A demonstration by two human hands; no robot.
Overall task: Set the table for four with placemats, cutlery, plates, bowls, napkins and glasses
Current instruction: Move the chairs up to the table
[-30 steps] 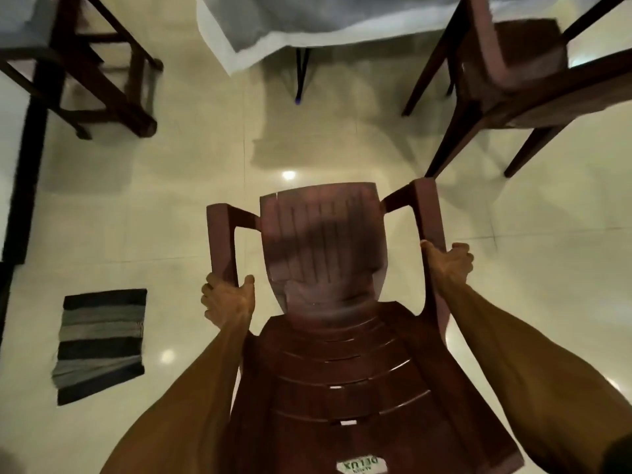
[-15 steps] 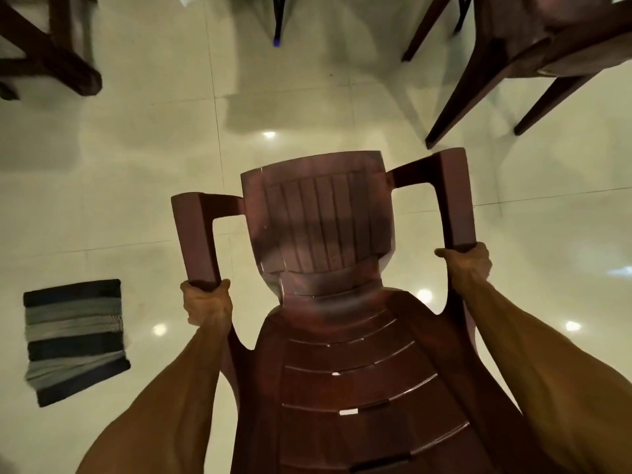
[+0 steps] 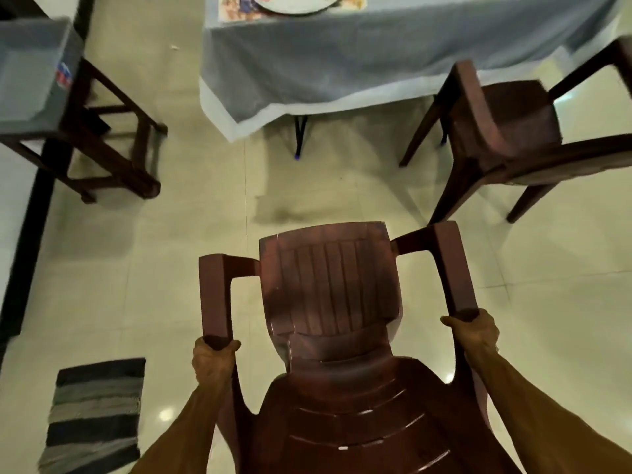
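I carry a dark brown plastic armchair [image 3: 328,302] tipped forward over the tiled floor, its seat facing away from me. My left hand [image 3: 212,359] grips the end of its left armrest and my right hand [image 3: 473,331] grips the end of the right armrest. Ahead stands the table under a grey-blue cloth [image 3: 359,59]. At its near edge lies a floral placemat [image 3: 236,10] with a white plate [image 3: 294,6] on it, both cut off by the top of the frame.
A second brown plastic chair [image 3: 513,131] stands at the right by the table. A wooden stool with a grey cover [image 3: 37,73] is at the left. A striped floor mat [image 3: 94,413] lies at lower left. Bare tiles separate the carried chair from the table.
The view has tilted up, so the table, placemat and plate have come into sight. The chair stays in both hands and is nearer the table; my grips sit at the armrest ends.
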